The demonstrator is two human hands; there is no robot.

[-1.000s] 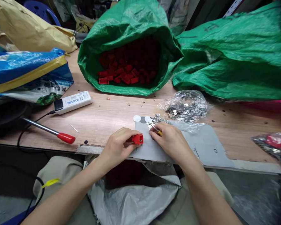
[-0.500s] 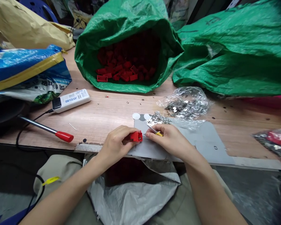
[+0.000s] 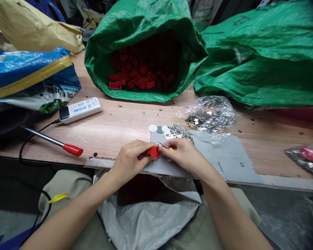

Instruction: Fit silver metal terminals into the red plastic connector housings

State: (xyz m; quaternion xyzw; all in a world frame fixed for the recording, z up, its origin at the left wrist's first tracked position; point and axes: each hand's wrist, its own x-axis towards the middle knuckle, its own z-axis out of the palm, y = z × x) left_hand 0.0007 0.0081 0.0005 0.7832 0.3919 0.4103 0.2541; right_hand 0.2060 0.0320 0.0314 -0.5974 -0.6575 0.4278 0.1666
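Note:
My left hand [image 3: 131, 156] pinches a small red plastic housing [image 3: 153, 151] between thumb and fingers, its open end facing right. My right hand [image 3: 181, 152] is closed on a tool with a thin metal shaft [image 3: 162, 144] and a yellow handle, most of it hidden in the palm. The shaft points up and left, over the housing. My right fingertips meet the housing's open end; whether they pinch a small part there I cannot make out. Just beyond them, a pile of small silvery metal pieces [image 3: 179, 133] lies on a grey sheet [image 3: 232, 156].
A green sack [image 3: 146, 97] of red housings lies open at the back, another green sack [image 3: 263, 69] to its right. A clear bag [image 3: 211, 113] holds metal parts. Left are a white device [image 3: 80, 110] and a red-tipped lever [image 3: 72, 149]. A grey-white sack [image 3: 151, 222] gapes below the table edge.
My right hand has moved slightly left, bringing its fingertips from beside the red housing to its open end. The tool's shaft has shifted left with it. My left hand still holds the housing.

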